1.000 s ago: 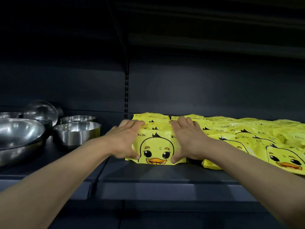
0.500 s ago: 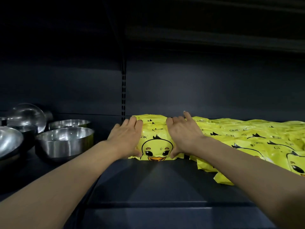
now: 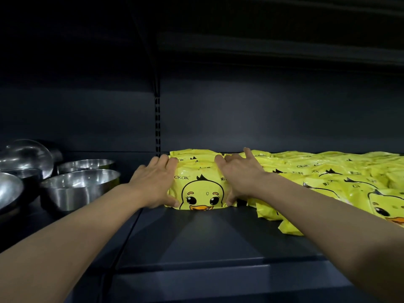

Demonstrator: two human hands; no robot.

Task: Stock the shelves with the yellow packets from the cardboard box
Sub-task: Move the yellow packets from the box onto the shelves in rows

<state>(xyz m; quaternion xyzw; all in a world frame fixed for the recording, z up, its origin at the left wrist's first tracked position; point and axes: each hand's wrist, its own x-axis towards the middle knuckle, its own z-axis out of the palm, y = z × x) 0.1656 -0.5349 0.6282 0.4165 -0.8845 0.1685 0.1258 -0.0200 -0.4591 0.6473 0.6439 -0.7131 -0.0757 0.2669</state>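
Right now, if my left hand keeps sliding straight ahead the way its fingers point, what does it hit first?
Probably the shelf's dark back panel. The left hand lies along the left side of the yellow packet stack, fingers pointing toward the back, nothing visible between, though depth is unclear.

Both bare arms reach forward, nearly straight, forearms converging. The left hand (image 3: 155, 182) lies palm-inward with fingers extended and thumb low; the right hand (image 3: 238, 176) mirrors it, fingers spread and straight, one fingertip lifted, thumb pointing down toward the front
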